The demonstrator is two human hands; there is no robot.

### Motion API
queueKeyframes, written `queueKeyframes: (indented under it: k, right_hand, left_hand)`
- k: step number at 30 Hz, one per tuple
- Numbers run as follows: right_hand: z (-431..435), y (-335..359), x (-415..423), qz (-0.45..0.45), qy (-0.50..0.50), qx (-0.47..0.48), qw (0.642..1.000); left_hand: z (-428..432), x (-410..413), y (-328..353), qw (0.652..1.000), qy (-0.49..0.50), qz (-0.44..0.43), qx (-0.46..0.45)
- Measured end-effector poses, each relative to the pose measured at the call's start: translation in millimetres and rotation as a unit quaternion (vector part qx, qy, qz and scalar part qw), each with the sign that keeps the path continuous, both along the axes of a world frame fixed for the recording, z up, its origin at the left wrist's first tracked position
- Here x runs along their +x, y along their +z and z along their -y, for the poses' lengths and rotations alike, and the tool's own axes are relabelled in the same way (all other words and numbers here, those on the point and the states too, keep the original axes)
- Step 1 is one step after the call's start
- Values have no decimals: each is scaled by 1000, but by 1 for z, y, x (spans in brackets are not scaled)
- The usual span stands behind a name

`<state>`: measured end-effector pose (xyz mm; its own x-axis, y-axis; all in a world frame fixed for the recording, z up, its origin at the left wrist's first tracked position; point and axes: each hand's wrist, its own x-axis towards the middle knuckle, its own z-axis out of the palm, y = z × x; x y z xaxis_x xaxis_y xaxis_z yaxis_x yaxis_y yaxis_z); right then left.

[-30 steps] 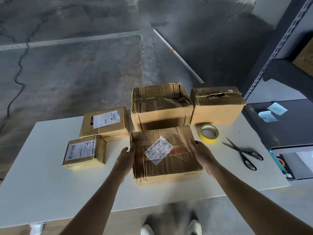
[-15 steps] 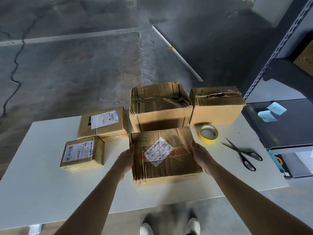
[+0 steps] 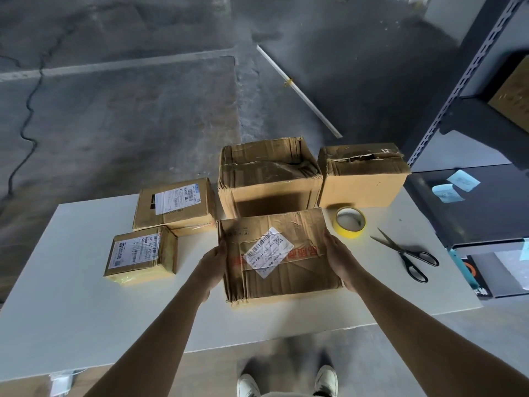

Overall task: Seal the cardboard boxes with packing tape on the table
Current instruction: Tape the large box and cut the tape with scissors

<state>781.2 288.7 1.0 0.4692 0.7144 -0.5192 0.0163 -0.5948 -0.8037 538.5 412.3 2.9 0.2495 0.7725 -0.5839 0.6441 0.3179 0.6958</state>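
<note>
left hand (image 3: 213,262) + right hand (image 3: 337,259): flat, pressing labelled box (image 3: 286,279) sides | flaps closed, contents unseen

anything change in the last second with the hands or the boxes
Nothing visibly moved. The left hand and right hand stay pressed against the sides of the front box; the tape roll and scissors lie as before.

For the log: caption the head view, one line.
Left hand and right hand press the sides of the labelled box on the table, tape roll and scissors to its right.
</note>
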Motion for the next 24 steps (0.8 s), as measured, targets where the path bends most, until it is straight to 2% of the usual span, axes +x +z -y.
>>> queueKeyframes:
  k: [8, 11, 16, 20, 24]
  right_hand:
    - [17, 3, 3, -62, -40, 150, 986]
    - [18, 4, 2, -72, -65, 173, 980]
    - [18, 12, -2, -89, -83, 204, 971]
    - [20, 15, -4, -101, -95, 207, 968]
    - [23, 14, -5, -117, -103, 207, 966]
  left_hand:
    - [19, -4, 43, 981, 32, 189, 43]
    - [30, -2, 58, 975, 38, 213, 56]
    - [32, -2, 65, 965, 109, 239, 21]
    - [33, -6, 59, 968, 65, 234, 68]
    - [29, -11, 45, 966, 58, 240, 71]
